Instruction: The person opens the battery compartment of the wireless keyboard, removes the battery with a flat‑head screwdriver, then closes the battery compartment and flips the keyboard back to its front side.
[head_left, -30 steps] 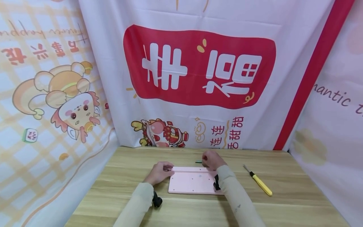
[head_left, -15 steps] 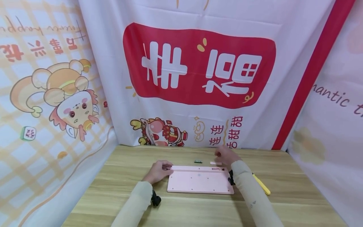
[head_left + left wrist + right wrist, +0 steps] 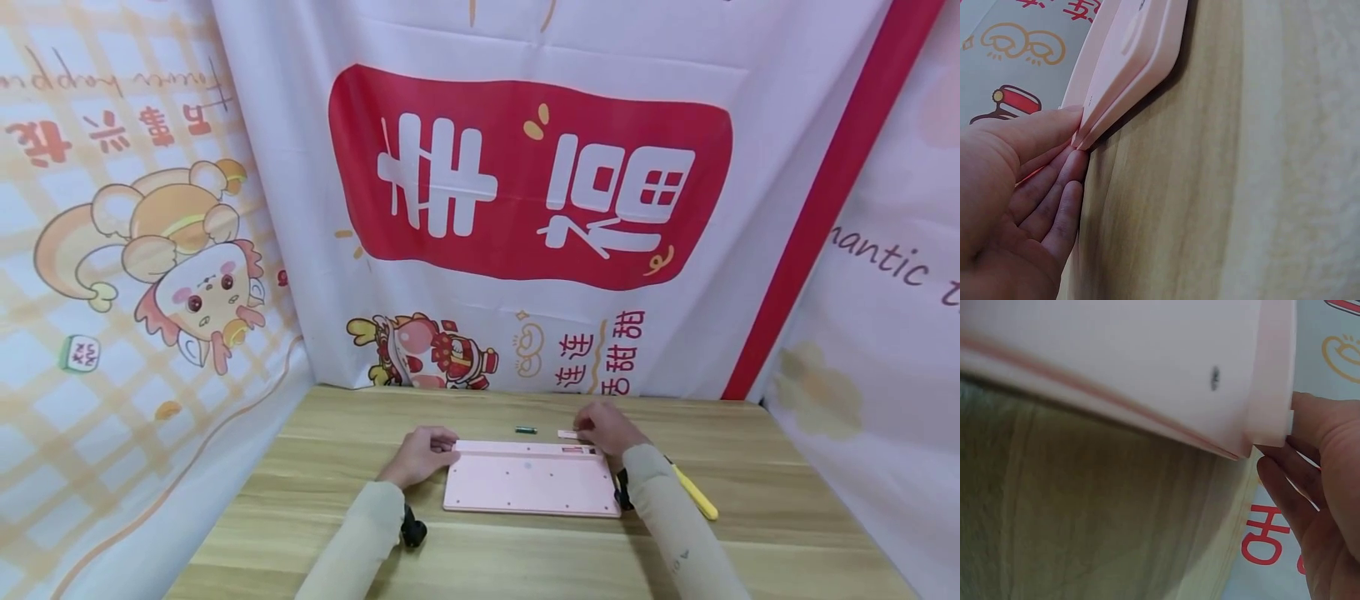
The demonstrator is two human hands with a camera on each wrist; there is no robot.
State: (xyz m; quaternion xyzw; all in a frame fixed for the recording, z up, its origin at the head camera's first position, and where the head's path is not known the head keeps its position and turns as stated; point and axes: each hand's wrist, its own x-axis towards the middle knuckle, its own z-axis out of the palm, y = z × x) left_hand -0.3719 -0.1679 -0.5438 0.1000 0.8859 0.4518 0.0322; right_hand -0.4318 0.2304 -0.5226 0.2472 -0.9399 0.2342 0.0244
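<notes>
A pink keyboard (image 3: pixel 525 483) lies underside up on the wooden table, small dark screw spots across it. Its battery slot (image 3: pixel 576 450) is uncovered near the far right corner. My left hand (image 3: pixel 422 455) pinches the far left corner; the left wrist view shows the thumb (image 3: pixel 1054 128) on top and fingers beneath. Beyond the far edge, my right hand (image 3: pixel 609 429) pinches the right end of a small pink battery cover (image 3: pixel 567 434), partly hidden by the fingertips. In the right wrist view, the keyboard's raised edge (image 3: pixel 1272 375) hides some of that hand. A green battery (image 3: pixel 527 430) lies left of the cover.
A yellow-handled screwdriver (image 3: pixel 697 493) lies right of the keyboard, its shaft hidden behind the right forearm. Printed cloth (image 3: pixel 525 333) hangs along the table's back edge and on both sides. Bare wood (image 3: pixel 517 558) lies in front of the keyboard.
My right hand has moved right, away from the green battery, lifted, then lowered to the pink cover. The battery slot and cover have come into view. The left hand stays at its corner.
</notes>
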